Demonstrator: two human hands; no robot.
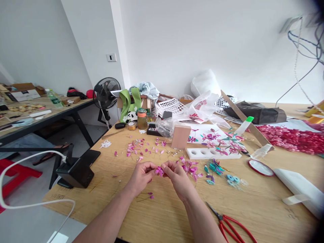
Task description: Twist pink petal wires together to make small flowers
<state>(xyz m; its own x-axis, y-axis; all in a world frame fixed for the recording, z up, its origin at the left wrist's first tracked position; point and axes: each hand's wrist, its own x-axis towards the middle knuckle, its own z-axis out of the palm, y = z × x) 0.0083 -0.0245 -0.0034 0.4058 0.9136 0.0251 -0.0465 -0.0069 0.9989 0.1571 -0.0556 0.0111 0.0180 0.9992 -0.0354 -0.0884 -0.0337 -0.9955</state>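
One wooden desk, bearing a white block with round holes and, at near right, red-handled scissors. Left hand and right hand both pinch one small magenta flower piece between their fingertips over the desk; loose pink petals lie scattered beyond them.

On my feed, my bare left forearm and bare right forearm slant inward from the lower edge. My bare left hand and bare right hand nearly meet, each pinching with thumb and forefinger, other fingers curled.
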